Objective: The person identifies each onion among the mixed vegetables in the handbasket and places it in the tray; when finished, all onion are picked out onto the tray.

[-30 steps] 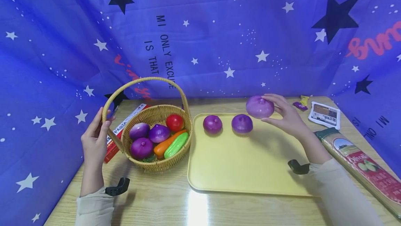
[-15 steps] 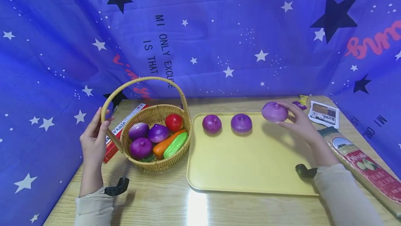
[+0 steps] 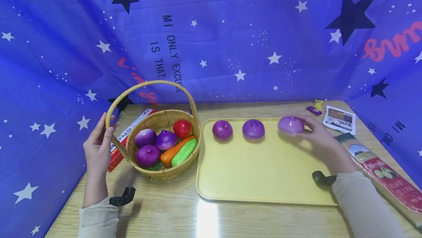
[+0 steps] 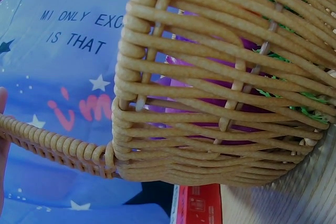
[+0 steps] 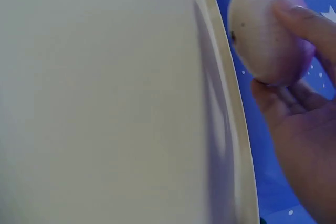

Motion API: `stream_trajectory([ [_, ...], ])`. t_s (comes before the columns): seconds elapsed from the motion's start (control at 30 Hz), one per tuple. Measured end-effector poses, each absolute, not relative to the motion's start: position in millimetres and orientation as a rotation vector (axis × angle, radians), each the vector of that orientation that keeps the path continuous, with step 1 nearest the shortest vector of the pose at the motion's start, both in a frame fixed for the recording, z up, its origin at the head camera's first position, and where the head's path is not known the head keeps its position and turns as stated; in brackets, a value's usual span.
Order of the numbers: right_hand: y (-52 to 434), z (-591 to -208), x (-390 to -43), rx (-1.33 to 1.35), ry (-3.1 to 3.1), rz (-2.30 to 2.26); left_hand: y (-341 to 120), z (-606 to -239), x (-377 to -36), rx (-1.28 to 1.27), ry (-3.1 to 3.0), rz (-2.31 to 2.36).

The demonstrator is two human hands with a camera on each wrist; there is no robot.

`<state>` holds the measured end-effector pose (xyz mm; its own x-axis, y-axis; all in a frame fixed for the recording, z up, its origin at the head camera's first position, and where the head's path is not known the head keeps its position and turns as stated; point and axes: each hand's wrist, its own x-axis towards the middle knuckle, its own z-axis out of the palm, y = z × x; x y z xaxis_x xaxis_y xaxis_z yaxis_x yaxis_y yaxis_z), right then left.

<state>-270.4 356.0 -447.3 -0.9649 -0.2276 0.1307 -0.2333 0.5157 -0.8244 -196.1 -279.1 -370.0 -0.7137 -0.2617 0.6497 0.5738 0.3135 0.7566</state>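
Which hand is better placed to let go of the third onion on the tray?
The right hand: it already grips the onion at the tray beside two others. The left hand holds the basket handle, far off.

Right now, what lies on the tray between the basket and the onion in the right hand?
In the head view, two purple onions sit on the yellow tray between the basket and the held onion.

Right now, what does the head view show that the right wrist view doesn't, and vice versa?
Head only: left hand gripping the wicker basket handle, two purple onions on the yellow tray, and a pasta packet. Right wrist only: a close look at the fingertips curled on the onion's pale underside. Both: right hand holding the third onion at the tray's far edge.
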Motion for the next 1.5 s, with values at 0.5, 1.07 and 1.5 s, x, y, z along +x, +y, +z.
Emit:
stream_trajectory([
  [0.5,363.2,-463.4,-272.9,0.599,-2.696,1.617,-281.3,-369.6,-196.4,-0.235,-1.900,-1.449],
  [1.07,362.2,-454.7,-268.7,0.401,-2.812,1.629,-282.3,-372.8,-196.9,-0.266,-1.882,-1.472],
  [1.5,351.1,-406.2,-266.8,0.406,-2.828,1.485,-277.9,-365.3,-193.0,-0.317,-1.854,-1.529],
])
